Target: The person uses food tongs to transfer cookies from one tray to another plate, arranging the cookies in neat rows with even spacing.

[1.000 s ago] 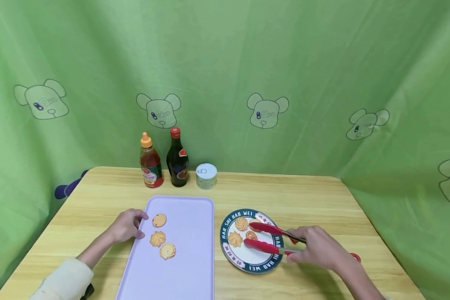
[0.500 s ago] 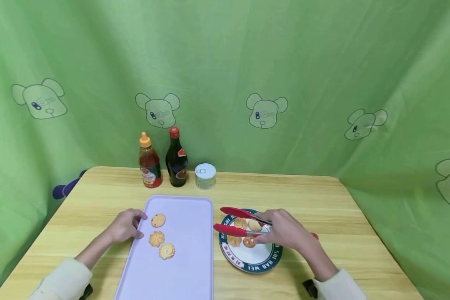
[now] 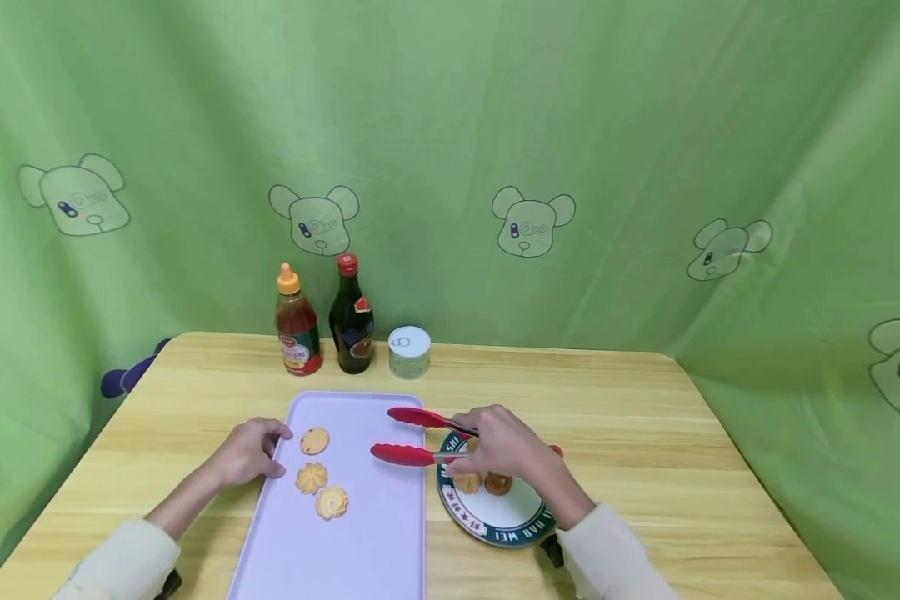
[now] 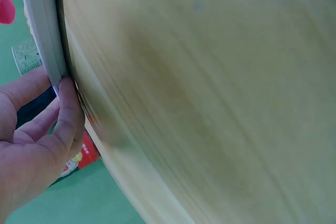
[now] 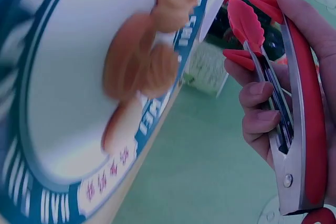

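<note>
My left hand [image 3: 247, 454] is at the left edge of a pale purple tray [image 3: 375, 533], its thumb and fingers gripping the rim [image 4: 44, 19]. Three cookies lie in the tray: a round one with dark spots [image 3: 315, 441], a ridged one [image 3: 312, 477] and a flower-shaped one [image 3: 332, 502]. My right hand [image 3: 502, 442] holds red-tipped metal tongs [image 5: 299, 114]. Their tips are spread apart over the tray's right side, with nothing between them. Under my right hand, a white plate [image 3: 510, 510] with a dark green rim carries several cookies [image 5: 136, 61], partly hidden in the head view.
Along the back of the wooden table [image 3: 607, 400] stand a sauce bottle [image 3: 297, 333] with an orange cap, a dark bottle [image 3: 352, 325] with a red cap and a tin can [image 3: 409, 353]. A green curtain [image 3: 435, 108] hangs behind and at the sides.
My right hand has carried the tongs left from over the plate to the tray's right side; the tongs have lifted off the cookies. My left hand stays at the tray's edge.
</note>
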`<state>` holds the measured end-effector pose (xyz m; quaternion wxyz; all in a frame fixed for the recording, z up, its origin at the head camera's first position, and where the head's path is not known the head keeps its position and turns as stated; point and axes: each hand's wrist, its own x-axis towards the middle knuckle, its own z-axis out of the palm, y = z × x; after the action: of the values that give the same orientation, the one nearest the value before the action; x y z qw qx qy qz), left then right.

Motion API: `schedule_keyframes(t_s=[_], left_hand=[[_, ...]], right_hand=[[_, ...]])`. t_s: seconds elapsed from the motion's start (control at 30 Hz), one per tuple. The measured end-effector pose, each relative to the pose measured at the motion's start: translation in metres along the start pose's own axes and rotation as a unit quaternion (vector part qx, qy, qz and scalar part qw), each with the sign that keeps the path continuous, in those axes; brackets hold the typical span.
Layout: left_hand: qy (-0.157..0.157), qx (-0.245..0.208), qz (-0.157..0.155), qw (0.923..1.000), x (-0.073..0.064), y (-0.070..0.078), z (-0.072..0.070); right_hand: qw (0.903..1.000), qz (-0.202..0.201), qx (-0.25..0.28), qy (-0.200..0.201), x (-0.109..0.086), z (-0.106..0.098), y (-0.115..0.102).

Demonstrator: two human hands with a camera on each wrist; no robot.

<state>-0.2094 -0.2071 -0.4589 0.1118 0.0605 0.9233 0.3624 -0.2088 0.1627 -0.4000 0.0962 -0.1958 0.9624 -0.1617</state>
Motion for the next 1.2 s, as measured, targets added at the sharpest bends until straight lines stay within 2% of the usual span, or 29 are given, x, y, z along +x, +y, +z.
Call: schedule_keyframes(t_s=[0.3,0.7,1.2], left_hand=[[0.003,-0.001,0.007,1.0,0.001,-0.002,0.001],[0.002,0.0,0.003,1.0,0.002,-0.003,0.002],[0.003,0.001,0.002,1.0,0.001,-0.002,0.001]], right_hand=[[0.9997,-0.023,0.004,0.001,0.029,0.022,-0.025],[0.9987,-0.04,-0.029,-0.014,0.056,0.032,-0.057],[0.9955,-0.069,-0.063,-0.014,0.065,0.04,-0.074]])
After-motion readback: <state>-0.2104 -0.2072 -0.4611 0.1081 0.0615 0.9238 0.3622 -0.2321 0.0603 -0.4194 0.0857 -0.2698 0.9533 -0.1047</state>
